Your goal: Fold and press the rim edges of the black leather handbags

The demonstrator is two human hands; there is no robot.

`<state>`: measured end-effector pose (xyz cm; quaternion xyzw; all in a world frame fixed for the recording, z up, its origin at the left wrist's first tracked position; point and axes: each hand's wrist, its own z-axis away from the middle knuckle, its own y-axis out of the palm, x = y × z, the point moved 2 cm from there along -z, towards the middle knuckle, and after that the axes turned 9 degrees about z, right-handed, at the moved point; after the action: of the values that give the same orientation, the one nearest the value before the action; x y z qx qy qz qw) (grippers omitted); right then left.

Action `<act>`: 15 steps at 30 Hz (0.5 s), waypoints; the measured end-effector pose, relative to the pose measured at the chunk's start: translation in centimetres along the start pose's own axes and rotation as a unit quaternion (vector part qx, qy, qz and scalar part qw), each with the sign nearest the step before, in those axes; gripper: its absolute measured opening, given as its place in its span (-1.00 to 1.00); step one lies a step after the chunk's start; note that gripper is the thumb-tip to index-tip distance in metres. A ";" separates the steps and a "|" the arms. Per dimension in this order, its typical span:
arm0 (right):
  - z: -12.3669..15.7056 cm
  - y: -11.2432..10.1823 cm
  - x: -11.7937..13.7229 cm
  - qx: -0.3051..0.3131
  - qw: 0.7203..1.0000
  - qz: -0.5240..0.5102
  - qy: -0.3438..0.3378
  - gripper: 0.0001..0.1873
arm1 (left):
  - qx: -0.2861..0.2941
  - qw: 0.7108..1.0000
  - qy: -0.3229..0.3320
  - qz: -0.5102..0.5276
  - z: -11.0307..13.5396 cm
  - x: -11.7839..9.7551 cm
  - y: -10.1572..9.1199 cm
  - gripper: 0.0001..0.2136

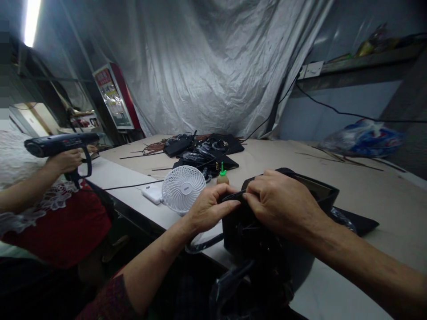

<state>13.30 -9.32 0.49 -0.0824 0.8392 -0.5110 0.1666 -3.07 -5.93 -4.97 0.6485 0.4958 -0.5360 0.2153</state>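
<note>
From my remote station I observe a boxy matte-black handbag (233,233) at the near edge of the pale surface (363,182), its top open on a brownish interior and a plastic-wrapped handle (204,244) projecting from its side toward the left. My left grip (207,205) is nearly closed, thumb and forefinger pinching a thin black edge strip (234,194) at the bag's rim; my right grip (282,200) is closed, fingers curled and fingertips clamped on the same strip, just beside the left.
</note>
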 end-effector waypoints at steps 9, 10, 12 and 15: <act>-0.1 0.1 0.5 -0.043 0.999 0.032 -0.006 -0.70 | -0.067 0.986 0.049 -0.142 -0.3 -0.8 0.6 -0.78; 0.0 0.0 0.4 -0.043 0.999 0.031 -0.007 -0.70 | -0.077 0.982 0.058 -0.163 -0.3 -0.9 0.8 -0.77; 0.1 -0.2 -0.1 -0.025 0.999 0.024 -0.016 -0.72 | -0.090 0.975 0.074 -0.191 -0.3 -1.1 1.1 -0.76; 0.5 -0.5 -1.6 0.023 0.999 0.032 -0.003 -0.79 | -0.110 0.967 0.089 -0.210 -0.3 -1.2 1.4 -0.79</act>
<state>14.96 -9.52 1.00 -0.0533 0.8289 -0.5245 0.1870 -1.64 -6.75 -4.12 0.5469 0.6943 -0.4514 0.1228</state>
